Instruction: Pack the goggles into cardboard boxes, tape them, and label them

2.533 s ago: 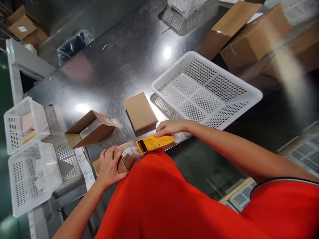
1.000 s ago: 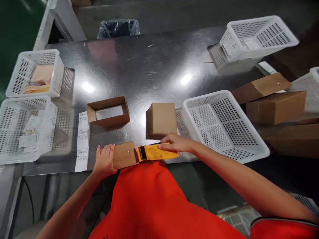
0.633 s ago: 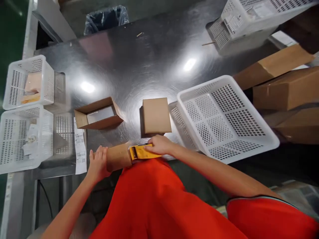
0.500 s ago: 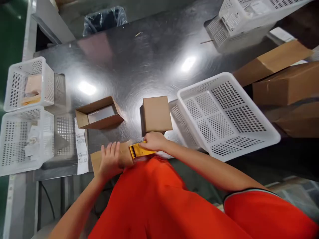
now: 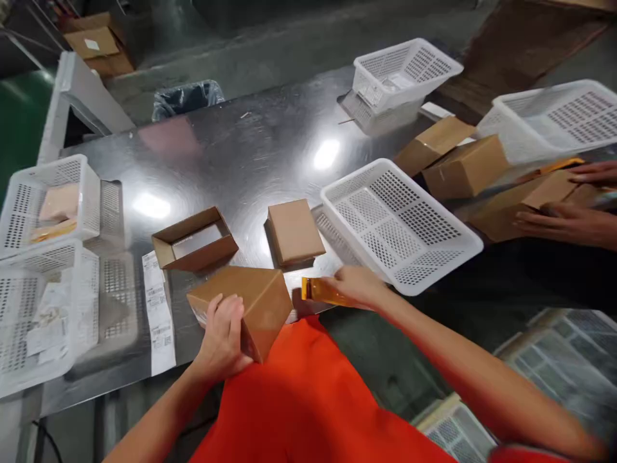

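Observation:
A closed cardboard box (image 5: 263, 299) is tilted at the table's near edge, against my body. My left hand (image 5: 224, 334) grips its near left side, fingers over the upper face. Just right of the box, my right hand (image 5: 354, 286) is closed round a yellow tape dispenser (image 5: 322, 290), which is apart from the box. Beyond them stands another closed cardboard box (image 5: 296, 230). To the left, an open-topped carton (image 5: 195, 247) has a white item with print inside. A strip of printed labels (image 5: 159, 315) lies left of the held box.
A large white basket (image 5: 400, 222) stands right of my right hand. Two white baskets (image 5: 41, 308) with papers and packets line the left end. At the right, a co-worker's hands (image 5: 573, 212) handle a carton near several boxes (image 5: 465, 167). A lined bin (image 5: 187, 96) stands beyond the table.
The held box has been tilted up and turned, showing larger faces. My right hand has drawn the tape dispenser away to the right. The view has shifted, bringing a co-worker's hands into sight.

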The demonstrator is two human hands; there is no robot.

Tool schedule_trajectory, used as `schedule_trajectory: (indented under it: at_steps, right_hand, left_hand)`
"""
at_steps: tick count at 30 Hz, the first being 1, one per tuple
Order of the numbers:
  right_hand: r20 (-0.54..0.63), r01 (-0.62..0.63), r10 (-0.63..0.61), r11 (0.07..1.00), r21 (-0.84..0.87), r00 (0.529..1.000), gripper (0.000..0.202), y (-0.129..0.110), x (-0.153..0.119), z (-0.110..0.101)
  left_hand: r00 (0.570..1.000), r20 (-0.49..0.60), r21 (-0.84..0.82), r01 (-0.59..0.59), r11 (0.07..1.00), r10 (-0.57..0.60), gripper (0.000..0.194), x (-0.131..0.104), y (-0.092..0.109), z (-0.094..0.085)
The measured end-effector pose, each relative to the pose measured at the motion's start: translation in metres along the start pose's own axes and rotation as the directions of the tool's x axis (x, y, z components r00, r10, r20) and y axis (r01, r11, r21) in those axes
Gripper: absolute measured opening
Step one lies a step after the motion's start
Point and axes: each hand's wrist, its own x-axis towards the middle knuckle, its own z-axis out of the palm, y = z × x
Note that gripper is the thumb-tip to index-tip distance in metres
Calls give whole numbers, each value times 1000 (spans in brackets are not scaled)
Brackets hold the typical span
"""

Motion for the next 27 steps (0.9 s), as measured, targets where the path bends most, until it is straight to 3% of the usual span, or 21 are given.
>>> schedule_trajectory:
  at_steps: [1,2,4,5,6,7,8,9,10,11,12,15,16,17,20,24,27]
  right_hand:
    - [36,-25,25,999,-23,999,43,16,-8,-14]
    - [88,-53,55,998,-31,995,44,32,-16,-25]
    - [153,-138,137,990,-3,979,50,57,-30,-37]
    - [139,-178,174,984,20,975,52,66,-36,-37]
    - [98,-214,208,976,48,973,54,73,-41,-32]
    - [36,-237,235,969,75,971,54,77,-45,-25]
    - [-26,-249,253,963,104,967,54,78,-47,-16]
    - [-78,-252,265,958,140,961,54,77,-49,-7]
    - [-108,-250,273,950,186,956,54,75,-51,2]
    - [-120,-244,279,938,248,953,55,71,-52,10]
    - [-112,-237,286,916,324,951,55,67,-54,16]
    - [-87,-218,317,802,557,944,54,56,-58,24]
    - [-107,-198,326,770,606,939,53,55,-59,23]
    - [-145,-172,335,752,636,931,52,55,-60,21]
    - [-258,-98,342,752,652,904,49,63,-58,9]
    - [-340,-51,324,786,617,883,46,85,-44,-5]
    - [-336,-29,283,802,597,898,45,98,-28,-8]
  left_hand:
    - [993,24,13,-115,993,114,74,-15,-11,3]
    - [974,115,9,-197,980,195,66,-32,-22,6]
    - [897,383,-87,-201,976,219,64,-68,-43,14]
    - [886,441,-132,-92,987,141,65,-84,-51,18]
    - [905,426,-156,87,984,-13,63,-97,-56,22]
    - [904,345,-185,331,925,-254,61,-105,-60,27]
    - [814,234,-243,578,779,-531,61,-108,-61,33]
    - [649,158,-321,746,583,-744,61,-105,-60,41]
    - [472,134,-410,827,384,-872,61,-97,-56,50]
    - [331,181,-496,844,205,-926,63,-85,-51,60]
    - [244,271,-565,824,52,-931,63,-70,-44,70]
    - [142,480,-687,675,-270,-866,66,-20,-19,98]
    - [128,496,-711,628,-317,-859,67,-3,-12,105]
    - [137,480,-730,611,-308,-866,67,14,-7,112]
    - [216,390,-755,632,-176,-895,64,59,-5,129]
    - [267,286,-711,703,-17,-920,58,111,-33,140]
    - [339,194,-640,755,143,-921,44,145,-57,137]
